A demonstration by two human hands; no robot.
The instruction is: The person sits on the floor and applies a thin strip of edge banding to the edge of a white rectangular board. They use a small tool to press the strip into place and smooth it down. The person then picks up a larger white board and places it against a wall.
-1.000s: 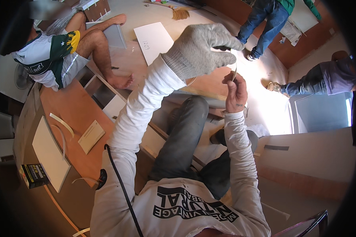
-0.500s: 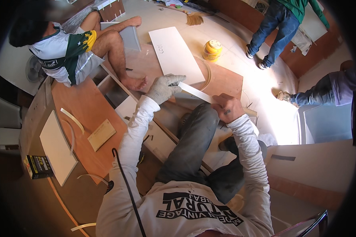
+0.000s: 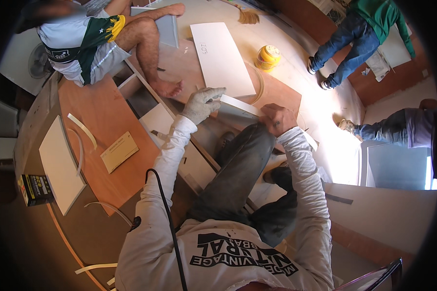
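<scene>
The white edging strip point(image 3: 240, 105) lies between the two hands, along the upper edge of a grey-faced panel point(image 3: 232, 118) just beyond the raised knee point(image 3: 255, 138), its long axis slanting down from left to right. The gloved left hand point(image 3: 198, 107) pinches the far-left end between thumb and index finger, while the bare right hand point(image 3: 278, 119) has its fingers curled around the opposite end, the nearer one, their undersides hidden.

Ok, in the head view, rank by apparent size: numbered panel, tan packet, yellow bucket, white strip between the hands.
1. Numbered panel
2. Tan packet
3. Yellow bucket and strip: unsure; right hand hides part of the strip.
</scene>
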